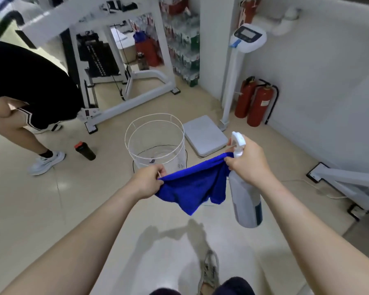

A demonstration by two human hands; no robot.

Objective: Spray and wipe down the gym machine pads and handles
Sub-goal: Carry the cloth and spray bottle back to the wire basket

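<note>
Your left hand (146, 179) pinches blue cloth (192, 186), stretched sideways. Your right hand (247, 162) grips its other end plus upright spray bottle (245, 201).

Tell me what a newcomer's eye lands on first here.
The bright blue cloth stretched between the left hand and right hand at centre stands out most. The right hand also grips a white spray bottle. Beyond them stand a white wire basket at centre and two red fire extinguishers at right.
</note>
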